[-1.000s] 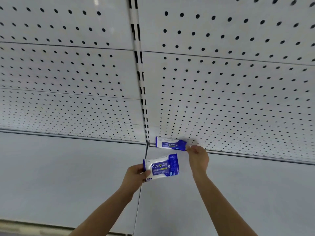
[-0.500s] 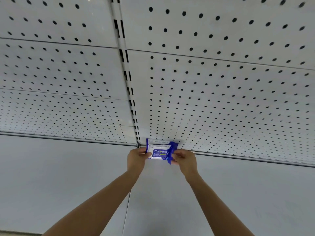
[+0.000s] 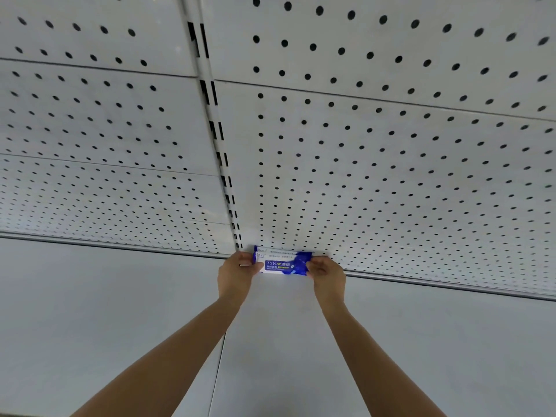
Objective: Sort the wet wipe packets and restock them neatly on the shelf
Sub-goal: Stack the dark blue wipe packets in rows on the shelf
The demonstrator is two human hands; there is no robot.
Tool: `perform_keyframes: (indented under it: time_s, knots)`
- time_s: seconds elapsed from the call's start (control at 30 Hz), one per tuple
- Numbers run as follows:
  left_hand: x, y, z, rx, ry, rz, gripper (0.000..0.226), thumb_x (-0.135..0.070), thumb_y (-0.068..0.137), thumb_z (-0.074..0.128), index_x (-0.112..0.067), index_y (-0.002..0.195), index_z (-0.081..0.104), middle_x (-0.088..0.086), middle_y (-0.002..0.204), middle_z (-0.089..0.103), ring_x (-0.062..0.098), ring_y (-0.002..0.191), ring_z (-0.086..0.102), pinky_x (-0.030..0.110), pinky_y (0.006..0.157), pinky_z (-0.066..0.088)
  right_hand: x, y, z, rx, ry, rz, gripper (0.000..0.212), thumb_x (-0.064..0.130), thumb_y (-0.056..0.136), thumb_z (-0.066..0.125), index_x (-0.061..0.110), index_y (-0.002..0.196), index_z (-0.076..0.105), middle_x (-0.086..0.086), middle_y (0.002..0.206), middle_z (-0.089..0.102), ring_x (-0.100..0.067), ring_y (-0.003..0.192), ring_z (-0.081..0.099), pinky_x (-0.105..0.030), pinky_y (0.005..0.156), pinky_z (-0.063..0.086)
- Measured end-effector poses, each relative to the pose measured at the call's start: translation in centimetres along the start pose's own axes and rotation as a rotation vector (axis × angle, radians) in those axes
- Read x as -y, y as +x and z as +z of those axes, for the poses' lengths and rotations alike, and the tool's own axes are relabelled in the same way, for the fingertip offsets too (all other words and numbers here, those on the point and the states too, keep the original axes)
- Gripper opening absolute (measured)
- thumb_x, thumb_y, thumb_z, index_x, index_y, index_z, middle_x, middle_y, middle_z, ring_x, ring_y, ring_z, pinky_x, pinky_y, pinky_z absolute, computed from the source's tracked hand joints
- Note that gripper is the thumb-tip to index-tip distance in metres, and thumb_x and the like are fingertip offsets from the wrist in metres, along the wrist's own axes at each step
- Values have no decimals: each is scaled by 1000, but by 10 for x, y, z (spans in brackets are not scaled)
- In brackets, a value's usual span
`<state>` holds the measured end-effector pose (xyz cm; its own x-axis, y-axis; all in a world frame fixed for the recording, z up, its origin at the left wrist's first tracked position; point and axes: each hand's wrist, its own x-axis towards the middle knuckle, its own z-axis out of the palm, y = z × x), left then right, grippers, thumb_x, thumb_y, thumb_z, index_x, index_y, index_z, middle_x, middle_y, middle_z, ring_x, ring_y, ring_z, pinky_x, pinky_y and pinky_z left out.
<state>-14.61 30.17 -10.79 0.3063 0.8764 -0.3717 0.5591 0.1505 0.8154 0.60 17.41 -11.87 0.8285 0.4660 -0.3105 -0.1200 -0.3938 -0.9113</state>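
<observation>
- Both our hands reach to the back of the shelf [image 3: 120, 311]: our left hand [image 3: 236, 273] pinches the left end of the front wet wipe packet [image 3: 281, 265], our right hand [image 3: 326, 273] pinches its right end, fingers curled on the crinkled film.
- That flat blue-and-white packet stands on its long edge, against a second packet [image 3: 272, 250] behind it.
- Behind both rises the white perforated back panel [image 3: 391, 161], beside a slotted upright [image 3: 221, 152].

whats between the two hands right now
In the head view, the front wet wipe packet spans the gap between the left hand and the right hand, each pinching one end. A second packet stands right behind it against the pegboard.
</observation>
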Motion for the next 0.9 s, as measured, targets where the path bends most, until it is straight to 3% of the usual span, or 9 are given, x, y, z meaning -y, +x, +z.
perform_keyframes:
  time_s: [0.13, 0.27, 0.4, 0.6, 0.8, 0.9]
  knots:
    - [2, -16, -11, -42, -36, 92, 28, -24, 83, 75, -24, 108, 62, -11, 99, 70, 9, 91, 66, 28, 76, 53, 7, -10, -24, -8, -74, -59, 13, 5, 86, 64, 15, 93, 68, 4, 90, 72, -5, 85, 66, -5, 67, 44]
    - [-8, -47, -21, -85, 59, 256, 33, -21, 88, 70, -27, 118, 58, -12, 111, 64, 9, 100, 60, 27, 81, 50, 17, -22, -62, 68, -126, -157, 15, 11, 88, 66, 19, 100, 67, 5, 96, 71, -10, 90, 67, -16, 77, 49]
    - [-27, -85, -24, -40, 113, 435, 36, -17, 87, 70, -37, 114, 55, -19, 113, 63, 3, 103, 59, 19, 84, 47, 36, -39, -107, 163, -257, -337, 19, 25, 90, 68, 23, 108, 65, 15, 102, 67, 4, 91, 61, -6, 76, 45]
    - [-64, -148, -14, 42, 181, 632, 37, -20, 85, 73, -35, 115, 57, -19, 113, 64, 6, 105, 61, 30, 87, 53, 64, -70, -174, 245, -265, -552, 27, 33, 89, 68, 25, 114, 64, 18, 111, 66, -1, 106, 59, -20, 90, 48]
    - [-101, -228, 9, 99, 162, 736, 38, -25, 85, 73, -36, 118, 58, -19, 115, 62, 3, 109, 58, 17, 86, 44, 70, -112, -246, 287, -435, -769, 36, 45, 91, 62, 30, 124, 57, 20, 123, 59, 1, 118, 52, -21, 101, 41]
    - [-111, -263, 20, 148, 156, 790, 39, -28, 85, 73, -37, 119, 57, -20, 117, 61, 3, 111, 57, 16, 90, 45, 67, -138, -281, 262, -496, -818, 40, 48, 91, 61, 31, 127, 54, 21, 127, 56, 3, 120, 49, -23, 103, 40]
